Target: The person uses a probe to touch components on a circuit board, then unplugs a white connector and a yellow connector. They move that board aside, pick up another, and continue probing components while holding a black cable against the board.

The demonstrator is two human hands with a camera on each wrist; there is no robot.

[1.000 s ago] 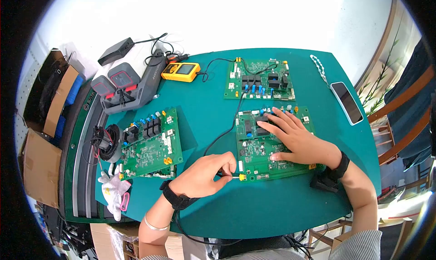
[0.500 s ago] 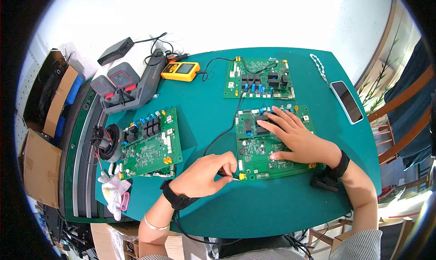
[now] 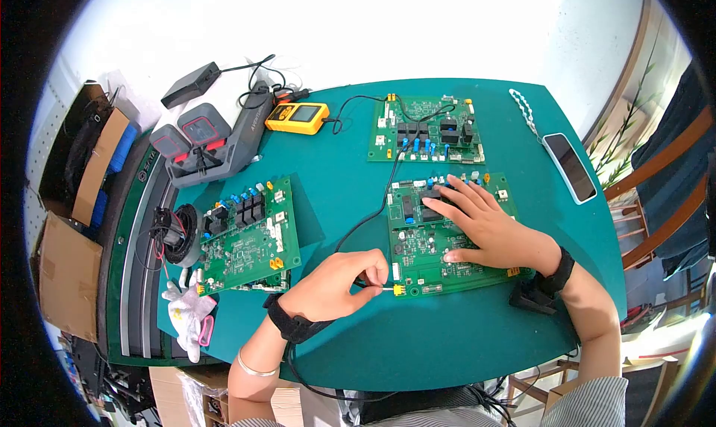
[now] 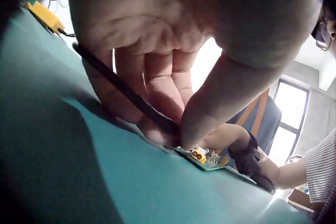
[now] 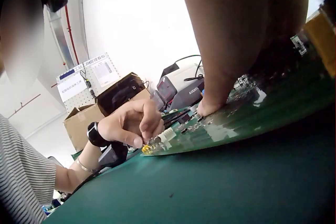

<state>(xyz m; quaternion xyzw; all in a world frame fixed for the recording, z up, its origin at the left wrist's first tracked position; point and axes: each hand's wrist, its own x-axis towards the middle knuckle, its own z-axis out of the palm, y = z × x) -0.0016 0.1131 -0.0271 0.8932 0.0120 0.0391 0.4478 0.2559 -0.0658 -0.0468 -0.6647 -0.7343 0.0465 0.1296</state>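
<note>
Here — probe (image 4: 126, 91) in left hand (image 3: 333, 287)

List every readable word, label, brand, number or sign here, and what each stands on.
"AVENT" (any further letters unclear): grey device.
"SATA", apparently: dark-edged surface at left.
Too blurred: writing on the white signs.
Too small: any markings on the circuit boards and yellow meter.

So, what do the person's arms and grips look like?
Left grip ungloved; black fabric wrist strap, thin silver-toned bangle up the forearm. Right grip ungloved; black fabric band with black boxy module. Grey-and-white striped sleeves.
</note>
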